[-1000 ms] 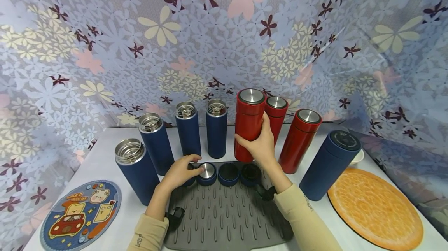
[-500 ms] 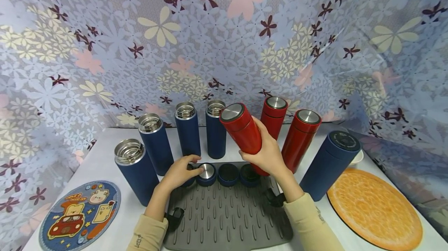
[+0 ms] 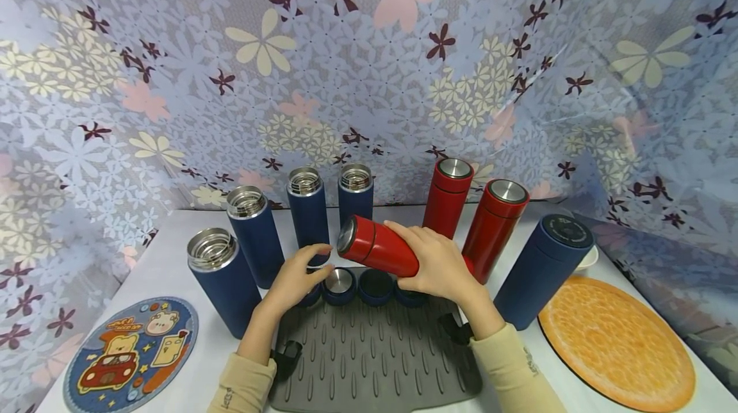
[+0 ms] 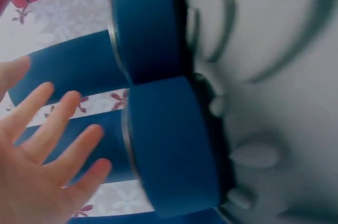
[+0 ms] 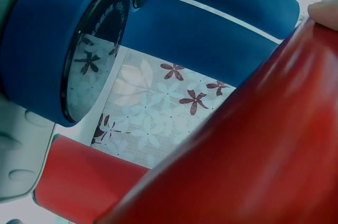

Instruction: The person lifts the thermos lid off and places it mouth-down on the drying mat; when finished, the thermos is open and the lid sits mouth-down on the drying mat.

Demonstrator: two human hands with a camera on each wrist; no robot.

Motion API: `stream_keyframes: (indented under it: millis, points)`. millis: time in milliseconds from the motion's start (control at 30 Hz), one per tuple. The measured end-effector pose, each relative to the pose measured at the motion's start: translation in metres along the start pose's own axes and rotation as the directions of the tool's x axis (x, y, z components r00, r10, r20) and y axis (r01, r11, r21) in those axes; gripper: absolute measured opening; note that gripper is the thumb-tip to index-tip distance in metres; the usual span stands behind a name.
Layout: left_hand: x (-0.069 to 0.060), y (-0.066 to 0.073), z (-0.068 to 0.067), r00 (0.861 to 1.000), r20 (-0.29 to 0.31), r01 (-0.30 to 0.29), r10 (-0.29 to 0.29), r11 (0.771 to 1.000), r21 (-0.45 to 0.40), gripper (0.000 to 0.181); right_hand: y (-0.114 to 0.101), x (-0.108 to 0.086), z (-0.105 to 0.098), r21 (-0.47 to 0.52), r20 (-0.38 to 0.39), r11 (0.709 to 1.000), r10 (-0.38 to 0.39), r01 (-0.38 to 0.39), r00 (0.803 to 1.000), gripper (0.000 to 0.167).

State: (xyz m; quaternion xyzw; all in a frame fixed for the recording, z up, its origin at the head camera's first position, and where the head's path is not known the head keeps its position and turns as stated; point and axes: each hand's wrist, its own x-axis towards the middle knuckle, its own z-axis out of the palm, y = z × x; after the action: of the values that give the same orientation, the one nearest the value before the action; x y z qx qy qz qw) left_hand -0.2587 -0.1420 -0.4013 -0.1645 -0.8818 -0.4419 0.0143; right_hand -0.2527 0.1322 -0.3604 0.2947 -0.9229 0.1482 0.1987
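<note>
My right hand (image 3: 441, 259) grips a red thermos flask (image 3: 383, 250), raised and tipped over to the left. Its silver-topped lid (image 3: 348, 235) points at my left hand (image 3: 296, 278) without touching it. Filling the right side of the right wrist view is the red flask's body (image 5: 264, 145). My left hand holds nothing; in the left wrist view its fingers (image 4: 63, 108) are spread. Just below it, several blue flask lids stand in a row at the far edge of a grey ridged mat (image 3: 375, 355), among them a silver-topped lid (image 3: 339, 286) and a black-topped lid (image 3: 376, 286).
Several lidless blue flasks, such as this one (image 3: 225, 285), curve round the left and back. Two capped red flasks, one here (image 3: 496, 230), and a capped blue flask (image 3: 542, 272) stand right. Round mats lie at the left (image 3: 132, 355) and right (image 3: 617, 342).
My right hand has brought the red flask down and left, turning it from upright to nearly lying. My left hand has lifted slightly off the lids, with its fingers apart.
</note>
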Motion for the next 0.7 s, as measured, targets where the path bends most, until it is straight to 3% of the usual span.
stream_keyframes:
  millis: [200,300,400,567,700]
  points:
    - [-0.002,0.011,-0.003,0.987,-0.096,-0.138,0.130,0.987,-0.083,0.040,-0.004,-0.003,0.003,-0.076,-0.001,0.995,-0.059,0.059,0.998,0.089]
    - [-0.004,0.016,-0.002,0.965,-0.125,-0.246,0.231,0.961,-0.125,0.043,-0.006,-0.004,0.005,-0.086,0.007,0.994,-0.069,0.069,0.998,0.087]
    - [-0.007,0.020,0.000,0.940,-0.117,-0.335,0.321,0.933,-0.130,0.048,-0.008,-0.005,0.007,-0.096,0.017,0.992,-0.079,0.080,0.997,0.085]
    - [-0.010,0.027,0.006,0.928,-0.073,-0.370,0.365,0.926,-0.074,0.053,-0.012,-0.006,0.012,-0.100,0.031,0.990,-0.101,0.103,0.994,0.085]
    - [-0.010,0.031,0.011,0.913,-0.111,-0.389,0.392,0.920,0.045,0.049,-0.017,-0.005,0.016,-0.071,0.042,0.991,-0.111,0.114,0.993,0.086]
